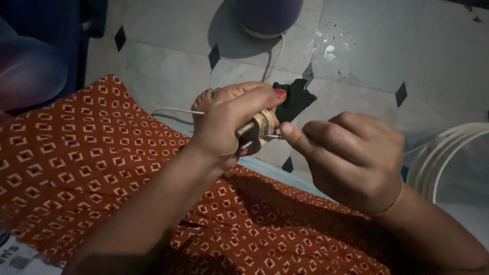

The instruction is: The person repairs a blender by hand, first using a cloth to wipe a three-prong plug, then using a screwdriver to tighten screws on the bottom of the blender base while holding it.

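**Screw being worked on an electrical plug, held over the lap**

Nearest the camera, orange patterned fabric (91, 168) covered the person's lap. Above it, the left hand (229, 122) was clenched around a beige electrical plug (260, 130), metal pins (245, 130) pointing back toward the palm, thumb pressed along the top. The right hand (351, 158) was closed in a pinch on a thin metal tool (273, 136), probably a small screwdriver, its tip touching the plug's face. The handle was hidden in the fist, so the tool type stays uncertain.

Judged step: turning or seating a screw on the plug body, mid-way through. The next move would call for keeping the tip square in the slot and the plug held steady; dim light makes slipping likely.

Just behind the hands, a bare foot (209, 99) showed, with a white cord (175, 110) trailing from the plug. Further off, a black cloth scrap (295, 99) lay on the tiled floor (168, 66), a white bucket rim (443, 153) at right, a purple round object (267, 15) at the top.
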